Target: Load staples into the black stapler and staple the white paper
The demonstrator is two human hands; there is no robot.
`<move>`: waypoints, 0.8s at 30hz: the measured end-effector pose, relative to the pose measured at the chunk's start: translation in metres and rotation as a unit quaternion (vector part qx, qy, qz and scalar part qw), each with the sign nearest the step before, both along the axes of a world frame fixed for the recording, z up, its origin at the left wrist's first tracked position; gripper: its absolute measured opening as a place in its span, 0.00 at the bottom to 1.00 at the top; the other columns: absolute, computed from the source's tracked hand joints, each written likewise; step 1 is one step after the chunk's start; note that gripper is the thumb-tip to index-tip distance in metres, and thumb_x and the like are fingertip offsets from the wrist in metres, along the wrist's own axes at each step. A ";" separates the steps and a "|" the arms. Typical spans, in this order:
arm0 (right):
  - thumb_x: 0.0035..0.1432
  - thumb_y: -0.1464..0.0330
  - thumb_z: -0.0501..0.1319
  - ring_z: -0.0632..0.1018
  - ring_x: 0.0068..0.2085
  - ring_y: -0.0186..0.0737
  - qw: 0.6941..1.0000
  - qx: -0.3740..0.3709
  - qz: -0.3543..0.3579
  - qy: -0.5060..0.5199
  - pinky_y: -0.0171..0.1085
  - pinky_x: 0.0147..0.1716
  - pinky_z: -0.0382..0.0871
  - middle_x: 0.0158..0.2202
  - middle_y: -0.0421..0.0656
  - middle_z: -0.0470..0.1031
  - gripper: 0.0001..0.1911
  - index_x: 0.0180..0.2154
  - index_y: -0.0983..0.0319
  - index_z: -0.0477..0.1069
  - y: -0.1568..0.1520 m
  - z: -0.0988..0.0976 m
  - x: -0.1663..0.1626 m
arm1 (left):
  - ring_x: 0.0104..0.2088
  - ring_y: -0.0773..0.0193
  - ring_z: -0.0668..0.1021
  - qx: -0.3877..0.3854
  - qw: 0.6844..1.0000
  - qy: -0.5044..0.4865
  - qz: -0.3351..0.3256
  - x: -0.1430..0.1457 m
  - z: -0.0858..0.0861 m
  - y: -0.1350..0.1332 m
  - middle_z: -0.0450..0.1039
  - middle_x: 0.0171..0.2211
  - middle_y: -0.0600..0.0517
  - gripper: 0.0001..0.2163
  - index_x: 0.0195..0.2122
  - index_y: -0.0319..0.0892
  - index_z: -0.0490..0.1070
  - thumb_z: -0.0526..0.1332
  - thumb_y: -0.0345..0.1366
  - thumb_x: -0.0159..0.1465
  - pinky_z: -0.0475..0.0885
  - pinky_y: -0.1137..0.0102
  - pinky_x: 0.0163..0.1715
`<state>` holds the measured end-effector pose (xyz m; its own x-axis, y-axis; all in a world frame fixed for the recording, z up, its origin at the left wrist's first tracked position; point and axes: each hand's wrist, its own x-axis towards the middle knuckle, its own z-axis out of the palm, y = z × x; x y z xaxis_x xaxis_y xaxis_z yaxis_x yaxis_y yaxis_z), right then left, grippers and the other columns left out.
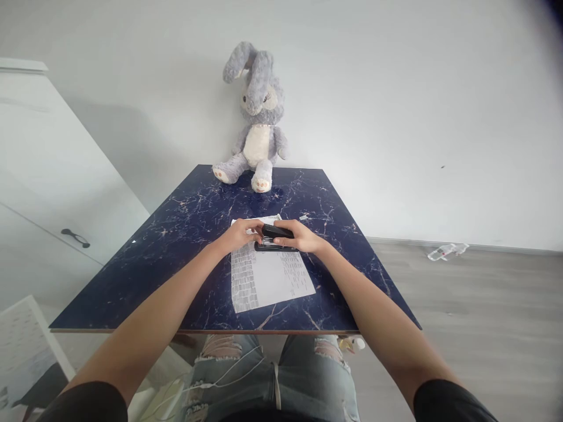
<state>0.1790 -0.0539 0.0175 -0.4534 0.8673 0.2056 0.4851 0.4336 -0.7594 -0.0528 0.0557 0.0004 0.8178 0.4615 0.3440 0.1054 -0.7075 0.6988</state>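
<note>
A black stapler (278,232) lies across the upper part of a printed sheet of paper (268,281) on the table. My right hand (303,235) is closed around the stapler's right end, thumb along its near side and fingers over the far side. At the stapler's left end, my left hand (243,234) pinches with thumb and forefinger against its front. A silvery metal part shows between the stapler's top arm and its base. Whether anything small sits between my left fingertips cannot be made out.
The table (176,246) has a dark blue marbled top. A grey plush rabbit (259,129) sits at its far edge against the wall. A small white piece (303,217) lies beyond my right hand. A white cabinet (57,176) stands to the left.
</note>
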 end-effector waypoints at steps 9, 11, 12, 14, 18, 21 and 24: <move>0.63 0.52 0.62 0.67 0.30 0.36 0.992 -0.009 -0.092 -0.086 0.37 0.31 0.56 0.30 0.38 0.68 0.19 0.35 0.61 0.69 0.000 0.013 0.058 | 0.51 0.55 0.79 0.100 0.991 0.042 0.079 0.010 -0.008 -0.003 0.80 0.49 0.47 0.16 0.52 0.44 0.76 0.55 0.46 0.74 0.69 0.60 0.55; 0.62 0.53 0.62 0.69 0.32 0.38 0.987 -0.021 -0.126 -0.095 0.37 0.33 0.57 0.32 0.40 0.70 0.17 0.36 0.62 0.71 -0.003 0.013 0.080 | 0.62 0.50 0.72 0.149 0.983 0.100 0.040 0.015 -0.017 -0.005 0.73 0.61 0.46 0.19 0.59 0.46 0.74 0.55 0.49 0.73 0.62 0.54 0.63; 0.61 0.54 0.63 0.70 0.33 0.39 0.984 -0.023 -0.143 -0.101 0.38 0.34 0.58 0.33 0.40 0.71 0.17 0.37 0.62 0.71 -0.004 0.012 0.090 | 0.67 0.48 0.66 0.163 0.978 0.126 0.020 0.018 -0.021 -0.007 0.66 0.66 0.46 0.21 0.63 0.48 0.71 0.56 0.50 0.73 0.56 0.51 0.67; 0.59 0.55 0.64 0.70 0.34 0.40 0.980 -0.027 -0.158 -0.118 0.38 0.35 0.58 0.34 0.41 0.72 0.17 0.36 0.62 0.72 -0.008 0.011 0.107 | 0.72 0.45 0.56 0.162 0.972 0.169 -0.012 0.021 -0.028 -0.010 0.54 0.73 0.48 0.26 0.69 0.53 0.63 0.55 0.53 0.73 0.45 0.46 0.70; 0.59 0.55 0.66 0.71 0.36 0.41 0.986 -0.065 -0.089 -0.126 0.39 0.37 0.60 0.35 0.42 0.72 0.16 0.35 0.63 0.74 -0.013 0.012 0.116 | 0.75 0.46 0.47 0.126 0.967 0.215 -0.046 0.022 -0.033 -0.010 0.45 0.75 0.54 0.26 0.71 0.59 0.57 0.51 0.54 0.74 0.35 0.45 0.70; 0.59 0.55 0.66 0.72 0.37 0.42 0.989 -0.091 -0.007 -0.116 0.39 0.38 0.62 0.36 0.42 0.72 0.16 0.35 0.63 0.74 -0.013 0.015 0.102 | 0.74 0.47 0.49 0.123 0.969 0.214 -0.036 0.020 -0.033 -0.008 0.46 0.75 0.53 0.24 0.71 0.59 0.58 0.50 0.52 0.75 0.34 0.45 0.70; 0.60 0.55 0.67 0.72 0.37 0.41 0.987 -0.088 0.056 -0.121 0.39 0.38 0.63 0.36 0.42 0.72 0.16 0.35 0.63 0.74 -0.010 0.018 0.085 | 0.74 0.47 0.51 0.129 0.971 0.201 -0.019 0.019 -0.031 -0.008 0.49 0.74 0.52 0.24 0.71 0.58 0.59 0.50 0.50 0.75 0.36 0.45 0.70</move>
<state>0.2635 -0.0639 0.0356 -0.5661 0.8212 -0.0710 0.6183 0.3661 -0.6954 -0.0342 0.0473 -0.0304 0.9248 0.3690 0.0928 0.3034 -0.8623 0.4054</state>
